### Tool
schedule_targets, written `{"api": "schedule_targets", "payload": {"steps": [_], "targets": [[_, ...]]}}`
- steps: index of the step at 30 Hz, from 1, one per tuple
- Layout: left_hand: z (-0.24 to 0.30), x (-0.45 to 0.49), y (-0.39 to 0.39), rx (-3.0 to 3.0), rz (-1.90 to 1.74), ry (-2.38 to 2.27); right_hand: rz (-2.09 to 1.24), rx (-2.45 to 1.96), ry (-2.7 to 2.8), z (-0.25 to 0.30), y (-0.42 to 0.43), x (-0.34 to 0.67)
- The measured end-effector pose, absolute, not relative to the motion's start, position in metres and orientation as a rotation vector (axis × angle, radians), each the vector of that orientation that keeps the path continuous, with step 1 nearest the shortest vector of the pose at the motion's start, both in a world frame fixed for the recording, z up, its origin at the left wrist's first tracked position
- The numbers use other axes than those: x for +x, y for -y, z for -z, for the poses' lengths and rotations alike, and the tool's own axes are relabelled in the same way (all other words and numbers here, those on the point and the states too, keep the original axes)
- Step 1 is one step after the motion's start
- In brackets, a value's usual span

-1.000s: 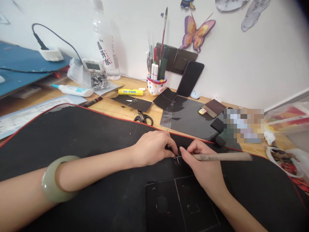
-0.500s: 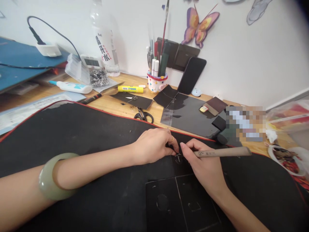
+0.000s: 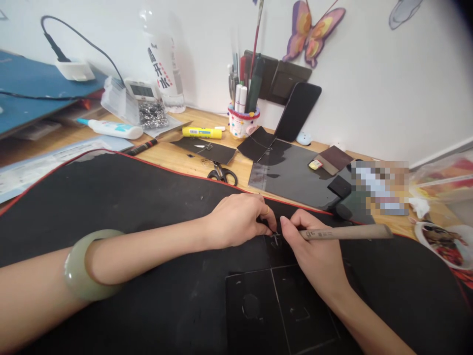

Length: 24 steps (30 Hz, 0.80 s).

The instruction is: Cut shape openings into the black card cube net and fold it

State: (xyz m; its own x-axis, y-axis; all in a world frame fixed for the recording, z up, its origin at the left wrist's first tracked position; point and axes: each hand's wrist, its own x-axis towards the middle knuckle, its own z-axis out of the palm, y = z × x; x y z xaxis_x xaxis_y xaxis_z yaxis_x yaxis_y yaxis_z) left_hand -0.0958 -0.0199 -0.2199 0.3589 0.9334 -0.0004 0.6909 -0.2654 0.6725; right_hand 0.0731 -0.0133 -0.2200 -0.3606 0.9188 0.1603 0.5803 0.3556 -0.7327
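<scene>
My right hand point(image 3: 314, 246) is closed round a slim beige pen point(image 3: 347, 232) with dark lettering; its shaft points off to the right, and its tip is hidden behind my fingers. Just left of it, my left hand point(image 3: 238, 219) has its thumb and fingers bent together, fingertips down on the dark surface; what they hold, if anything, is hidden. Between the two hands shows a small pale mark point(image 3: 275, 239) on black. Nearer to me lies a black sheet point(image 3: 251, 330), divided by thin light lines, with a round outline and a small angular one.
A black mat point(image 3: 148, 207) with a red edge lies under my arms. Beyond it are black scissors point(image 3: 222, 173), a yellow glue stick point(image 3: 201, 132), a pen cup point(image 3: 244, 122), a leaning phone point(image 3: 298, 111) and a water bottle point(image 3: 162, 64). A white bowl point(image 3: 421, 241) stands right.
The view has shifted slightly, so most things sit a little further right. Both hands keep nearly the same pose, and the pen stays in my right hand.
</scene>
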Motion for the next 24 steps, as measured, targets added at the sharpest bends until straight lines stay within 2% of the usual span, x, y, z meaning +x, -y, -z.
{"api": "schedule_targets", "payload": {"steps": [24], "targets": [[0.2186, -0.0958, 0.0201, 2.035, -0.536, -1.412, -0.712, -1.327, 2.098, 0.2241, 0.0119, 0.0699]]}}
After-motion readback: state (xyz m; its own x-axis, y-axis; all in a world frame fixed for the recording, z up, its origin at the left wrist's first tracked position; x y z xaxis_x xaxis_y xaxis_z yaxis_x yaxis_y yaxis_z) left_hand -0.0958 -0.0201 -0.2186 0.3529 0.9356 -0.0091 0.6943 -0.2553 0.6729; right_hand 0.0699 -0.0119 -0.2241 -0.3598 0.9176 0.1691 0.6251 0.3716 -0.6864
